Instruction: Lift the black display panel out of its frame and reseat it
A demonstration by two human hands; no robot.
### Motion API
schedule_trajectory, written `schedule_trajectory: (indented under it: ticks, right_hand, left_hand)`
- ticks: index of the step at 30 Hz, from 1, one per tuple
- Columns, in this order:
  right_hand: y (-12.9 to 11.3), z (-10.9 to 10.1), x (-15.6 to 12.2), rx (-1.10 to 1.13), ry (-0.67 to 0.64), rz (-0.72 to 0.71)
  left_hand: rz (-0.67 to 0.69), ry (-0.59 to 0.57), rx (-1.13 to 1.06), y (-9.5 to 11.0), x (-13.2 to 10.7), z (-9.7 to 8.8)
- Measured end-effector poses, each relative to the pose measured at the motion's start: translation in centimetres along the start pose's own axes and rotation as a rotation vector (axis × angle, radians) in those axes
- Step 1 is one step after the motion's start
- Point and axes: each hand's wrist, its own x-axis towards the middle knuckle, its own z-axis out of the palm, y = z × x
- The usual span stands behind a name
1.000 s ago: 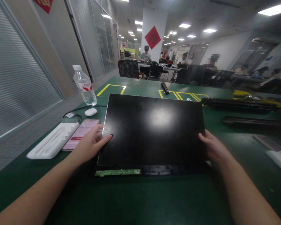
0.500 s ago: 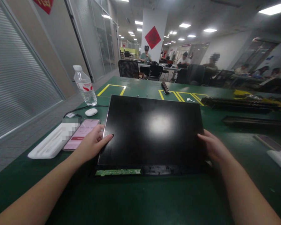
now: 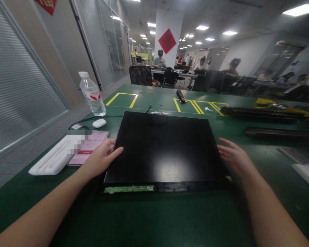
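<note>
A black LCD screen panel lies in front of me, its far side slightly raised or seen at a slant; I cannot tell which. At its near edge shows a narrow green circuit board beside a dark strip. My left hand grips the panel's left edge, thumb on top and fingers at the side. Just off the right edge, my right hand is open, fingers stretched out and holding nothing.
Left of the panel are a water bottle, a white earbud case, a phone and a white tray-like object. Dark long parts lie at right on the green table. People sit farther back.
The panel's far edge has come down toward the table, uncovering a cable end and white marks behind it. My right hand has let go of the edge; the left keeps its grip.
</note>
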Motion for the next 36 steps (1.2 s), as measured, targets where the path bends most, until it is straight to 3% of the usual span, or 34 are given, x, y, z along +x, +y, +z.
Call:
schedule_trajectory:
  ticks: [4, 15, 20, 26, 31, 36]
  right_hand:
    - [0.0, 0.3, -0.3, -0.029, -0.021, -0.014]
    - [-0.3, 0.7, -0.7, 0.015, -0.096, 0.013]
    - [-0.6, 1.1, -1.2, 0.083, -0.139, 0.057]
    - [-0.8, 1.4, -1.7, 0.095, -0.175, -0.003]
    - [-0.8, 1.3, -1.5, 0.044, -0.132, -0.01]
    - [-1.0, 1.1, -1.2, 0.089, -0.101, 0.072]
  left_hand:
    - [-0.069, -0.074, -0.082, 0.1, 0.0, 0.0]
    - [-0.263, -0.041, -0.345, 2.1, -0.6, -0.7]
    - [-0.253, 0.0, -0.339, 2.2, -0.6, -1.2]
    - [-0.224, 0.012, -0.318, 2.2, -0.7, -1.8]
    - [-0.262, -0.022, -0.365, 2.4, -0.8, -1.0]
    - [-0.311, -0.05, -0.374, 2.5, -0.9, -0.3]
